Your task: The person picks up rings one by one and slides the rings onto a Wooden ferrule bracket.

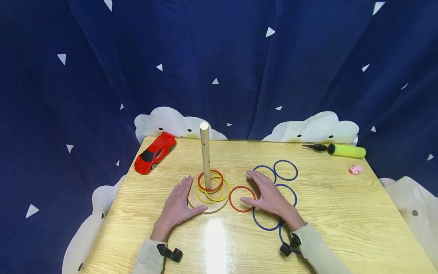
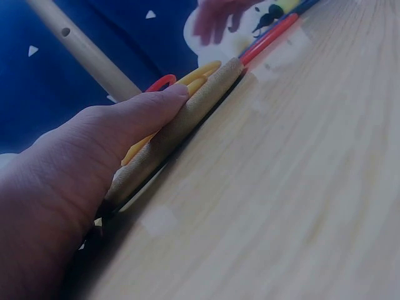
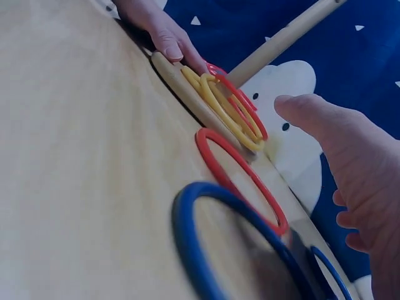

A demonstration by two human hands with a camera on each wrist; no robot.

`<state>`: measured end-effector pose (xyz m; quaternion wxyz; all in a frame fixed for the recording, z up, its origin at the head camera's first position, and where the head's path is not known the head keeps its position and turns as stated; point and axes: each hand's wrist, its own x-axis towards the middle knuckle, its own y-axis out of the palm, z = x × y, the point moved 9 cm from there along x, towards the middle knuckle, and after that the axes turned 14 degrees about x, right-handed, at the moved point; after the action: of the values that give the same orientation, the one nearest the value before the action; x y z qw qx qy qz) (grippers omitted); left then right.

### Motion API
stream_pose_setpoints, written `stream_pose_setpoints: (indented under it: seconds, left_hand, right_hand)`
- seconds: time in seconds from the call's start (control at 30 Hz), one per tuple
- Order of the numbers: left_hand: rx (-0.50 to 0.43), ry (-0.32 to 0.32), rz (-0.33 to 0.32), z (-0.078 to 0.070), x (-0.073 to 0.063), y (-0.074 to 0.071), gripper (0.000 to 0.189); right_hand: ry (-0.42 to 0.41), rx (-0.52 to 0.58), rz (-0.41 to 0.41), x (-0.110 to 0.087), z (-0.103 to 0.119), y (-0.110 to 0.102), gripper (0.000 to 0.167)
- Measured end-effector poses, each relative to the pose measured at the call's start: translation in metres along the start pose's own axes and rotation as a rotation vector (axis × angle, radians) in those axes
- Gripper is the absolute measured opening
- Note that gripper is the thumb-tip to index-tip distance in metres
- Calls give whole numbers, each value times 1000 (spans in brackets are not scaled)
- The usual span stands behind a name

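A round wooden base (image 1: 215,207) with an upright wooden post (image 1: 205,156) stands on the table. Around the foot of the post lie a red ring (image 1: 222,181) and yellow rings (image 1: 229,188). My left hand (image 1: 175,205) is at the base's left side, fingers straight, its thumb resting at the front rim; the far fingers are hidden in the left wrist view. To the right, my right hand (image 1: 272,196) hovers with fingers spread, holding nothing. Below and beside it lie a loose red ring (image 1: 242,211) and several blue rings (image 1: 297,171), partly covered by the hand and forearm.
A red toy car (image 1: 155,154) sits at the table's back left corner. At the back right lie a yellow-green hand pump (image 1: 347,150) and a small pink pig toy (image 1: 356,169). Behind the table (image 1: 342,220) hangs a dark blue curtain (image 1: 239,49).
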<state>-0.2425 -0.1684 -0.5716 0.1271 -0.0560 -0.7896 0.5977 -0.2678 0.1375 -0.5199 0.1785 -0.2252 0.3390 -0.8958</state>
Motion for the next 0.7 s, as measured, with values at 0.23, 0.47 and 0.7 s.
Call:
stream_pose_setpoints:
  seconds: [0.23, 0.47, 0.7]
  left_hand:
    - [-6, -1, -4, -1, -1, -1, 124]
    - [-15, 5, -13, -2, 0, -2, 123]
    - [-17, 5, -22, -2, -2, -4, 124]
  right_hand:
    - [18, -4, -49, -49, -3, -16, 101]
    - [59, 9, -161, -94, -10, -33, 95]
    - [67, 54, -292, -131, -9, -51, 82]
